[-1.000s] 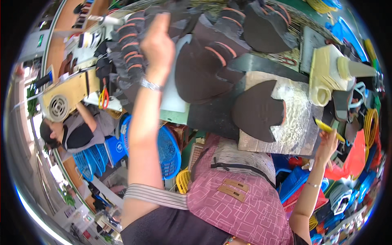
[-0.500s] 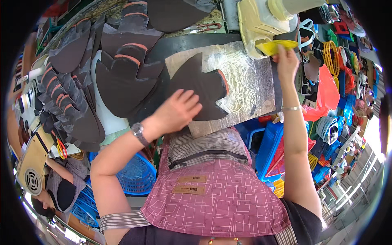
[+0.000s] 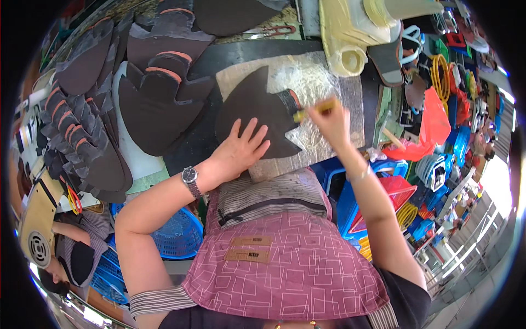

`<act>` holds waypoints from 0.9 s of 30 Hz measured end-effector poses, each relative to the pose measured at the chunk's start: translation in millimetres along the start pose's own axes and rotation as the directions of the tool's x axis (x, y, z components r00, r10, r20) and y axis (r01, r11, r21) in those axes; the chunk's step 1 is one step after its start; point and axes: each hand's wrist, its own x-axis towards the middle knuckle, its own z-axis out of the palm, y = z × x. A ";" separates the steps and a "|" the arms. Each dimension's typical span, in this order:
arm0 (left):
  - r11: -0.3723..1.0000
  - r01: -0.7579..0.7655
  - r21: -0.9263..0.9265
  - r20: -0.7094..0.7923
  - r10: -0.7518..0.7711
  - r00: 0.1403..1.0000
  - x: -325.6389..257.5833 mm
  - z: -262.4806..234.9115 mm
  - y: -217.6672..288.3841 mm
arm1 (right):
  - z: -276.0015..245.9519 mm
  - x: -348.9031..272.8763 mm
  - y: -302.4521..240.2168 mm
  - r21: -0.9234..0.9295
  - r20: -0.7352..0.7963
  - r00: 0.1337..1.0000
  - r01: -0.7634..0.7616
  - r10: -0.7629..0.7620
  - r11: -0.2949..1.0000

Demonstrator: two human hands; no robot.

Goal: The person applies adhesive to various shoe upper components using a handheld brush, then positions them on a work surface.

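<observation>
My left hand [image 3: 240,151] lies with its fingers spread on a dark brown, pointed sheet piece [image 3: 253,109], pressing near its lower edge. The piece rests on a worn board [image 3: 350,104] smeared with whitish glue. In my right hand [image 3: 334,127] is a flat yellow glue spreader [image 3: 300,115]; its tip meets the notched right edge of the piece, just below a curved orange-red strip [image 3: 295,97]. The fingers partly cover the spreader. A cream-coloured glue container [image 3: 350,59] with a round opening stands at the board's far right corner.
Stacked dark pieces with orange-red strips [image 3: 159,112] fill the left of the table. Red-handled scissors [image 3: 274,30] lie at the back. Blue baskets [image 3: 175,233] sit below on the left, red and blue crates [image 3: 383,200] on the right. Another person [image 3: 82,252] is at far left.
My right hand has come from the glue container down and left to the piece's edge, bringing the yellow spreader. My left hand has flattened onto the piece.
</observation>
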 end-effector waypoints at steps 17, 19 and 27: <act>0.993 -0.095 0.069 -0.463 0.116 0.879 -2.0 -26.6 8.2 | -95.5 78.2 48.5 0.539 -0.287 0.951 0.063 0.112 0.840; 0.993 -0.082 0.090 -0.461 0.114 0.880 -2.5 -25.8 6.8 | -87.2 60.0 50.5 0.681 -0.096 0.987 -0.031 0.132 0.732; 0.985 -0.016 0.174 -0.391 0.084 0.917 -2.9 -7.5 -0.8 | -17.3 -10.7 -3.6 0.077 0.020 0.772 0.633 -0.636 0.770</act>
